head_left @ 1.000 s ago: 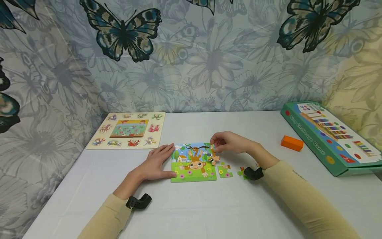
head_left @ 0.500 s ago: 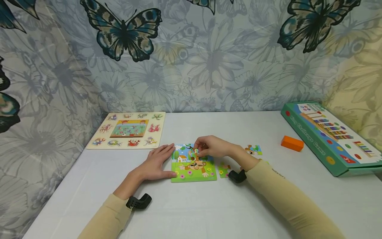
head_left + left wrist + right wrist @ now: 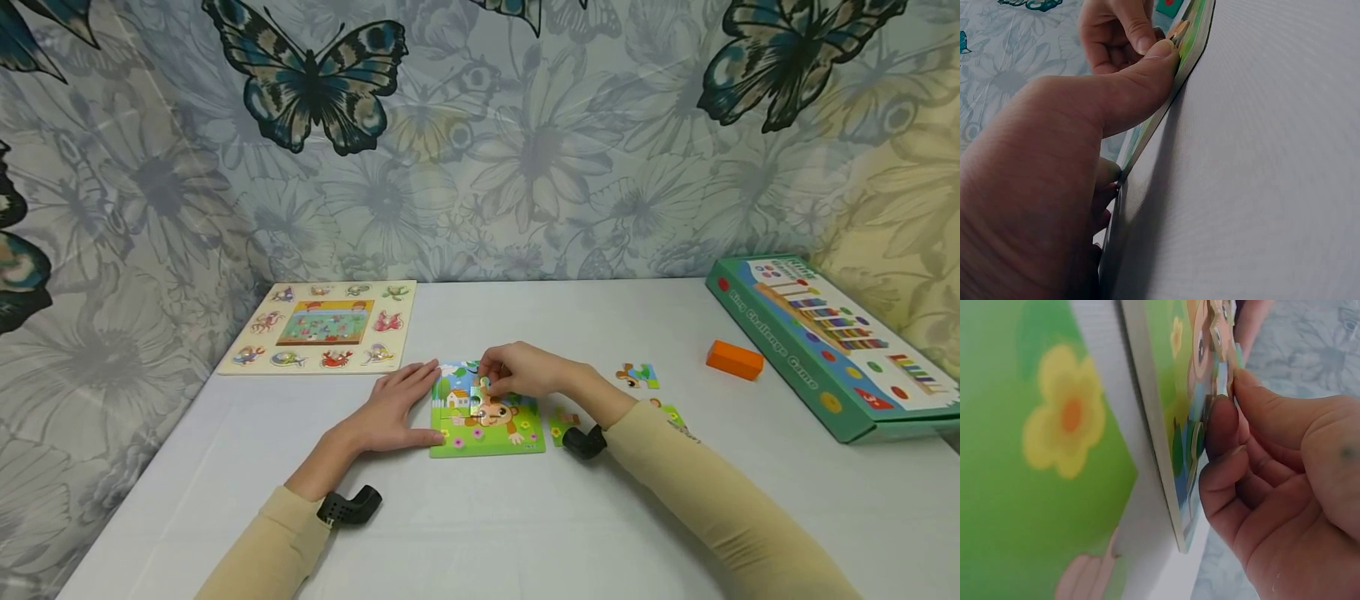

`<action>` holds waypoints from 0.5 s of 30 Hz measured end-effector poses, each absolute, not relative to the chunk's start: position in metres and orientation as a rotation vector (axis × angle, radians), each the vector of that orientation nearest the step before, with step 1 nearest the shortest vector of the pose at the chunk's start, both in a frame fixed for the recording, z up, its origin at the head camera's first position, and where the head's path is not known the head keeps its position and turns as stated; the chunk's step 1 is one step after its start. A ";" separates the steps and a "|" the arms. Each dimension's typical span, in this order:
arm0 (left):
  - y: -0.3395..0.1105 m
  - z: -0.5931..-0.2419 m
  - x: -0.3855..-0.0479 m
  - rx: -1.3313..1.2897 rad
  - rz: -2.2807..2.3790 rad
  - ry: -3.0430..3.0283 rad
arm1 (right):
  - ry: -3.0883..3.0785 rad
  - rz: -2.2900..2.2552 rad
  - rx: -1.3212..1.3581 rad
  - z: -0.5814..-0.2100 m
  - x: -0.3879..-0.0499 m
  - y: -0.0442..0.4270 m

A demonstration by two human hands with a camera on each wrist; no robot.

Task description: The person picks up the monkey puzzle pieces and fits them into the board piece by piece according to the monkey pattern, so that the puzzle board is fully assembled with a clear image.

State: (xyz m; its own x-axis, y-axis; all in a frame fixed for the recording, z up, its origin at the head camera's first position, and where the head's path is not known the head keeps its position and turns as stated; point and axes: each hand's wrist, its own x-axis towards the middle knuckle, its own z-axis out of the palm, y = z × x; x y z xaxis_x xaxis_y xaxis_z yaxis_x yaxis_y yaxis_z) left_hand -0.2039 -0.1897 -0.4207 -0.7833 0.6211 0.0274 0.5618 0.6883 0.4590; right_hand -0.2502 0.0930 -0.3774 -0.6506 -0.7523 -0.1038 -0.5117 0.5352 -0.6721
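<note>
A monkey jigsaw puzzle board (image 3: 465, 447) lies on the white table. My left hand (image 3: 390, 410) rests at its left side with the fingers extended, the thumb on the lower left corner and the fingertips at the upper left edge. My right hand (image 3: 536, 371) is over the upper middle of the board, pinching a puzzle piece (image 3: 477, 400) between thumb and index finger. In the right wrist view the right hand's fingers (image 3: 1222, 428) are close to the board's face, other fingers curled. The fingers partly hide the piece, and I cannot tell whether it is seated.
Loose puzzle pieces lie to the right: one with a brown animal (image 3: 637, 376), a green one (image 3: 670, 412) by the sleeve, and another (image 3: 558, 425) beside the board. An orange block (image 3: 734, 359) and a green game box (image 3: 832, 350) stand right. A sea-creature board (image 3: 251, 333) lies back left.
My right hand has moved left, carrying the puzzle piece from the board's right edge to its upper middle. Loose pieces at right have come into view. My left hand has stayed put.
</note>
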 end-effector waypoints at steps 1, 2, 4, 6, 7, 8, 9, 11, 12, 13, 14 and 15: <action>-0.190 -0.421 -0.204 0.974 0.687 2.764 | 2.396 -0.858 -1.040 -0.378 -0.250 0.092; -0.190 -0.421 -0.204 0.973 0.685 2.764 | 2.399 -0.848 -1.047 -0.378 -0.251 0.092; -0.190 -0.421 -0.204 0.974 0.682 2.764 | 2.409 -0.832 -1.057 -0.378 -0.250 0.091; -0.190 -0.421 -0.204 0.976 0.677 2.764 | 2.425 -0.819 -1.068 -0.378 -0.250 0.090; -0.191 -0.421 -0.204 0.977 0.680 2.764 | 2.431 -0.818 -1.073 -0.378 -0.249 0.090; -0.191 -0.421 -0.204 0.977 0.679 2.765 | 2.434 -0.819 -1.083 -0.378 -0.248 0.090; -0.191 -0.421 -0.204 0.979 0.677 2.767 | 2.436 -0.815 -1.093 -0.378 -0.247 0.090; -0.190 -0.421 -0.204 0.980 0.674 2.767 | 2.438 -0.799 -1.122 -0.378 -0.245 0.090; -0.190 -0.421 -0.204 0.979 0.674 2.767 | 2.436 -0.788 -1.133 -0.378 -0.243 0.090; -0.190 -0.421 -0.204 0.978 0.675 2.767 | 2.435 -0.771 -1.141 -0.378 -0.241 0.089; -0.190 -0.421 -0.204 0.977 0.672 2.767 | 2.432 -0.754 -1.150 -0.377 -0.240 0.089; -0.190 -0.421 -0.204 0.976 0.672 2.767 | 2.432 -0.732 -1.152 -0.377 -0.238 0.088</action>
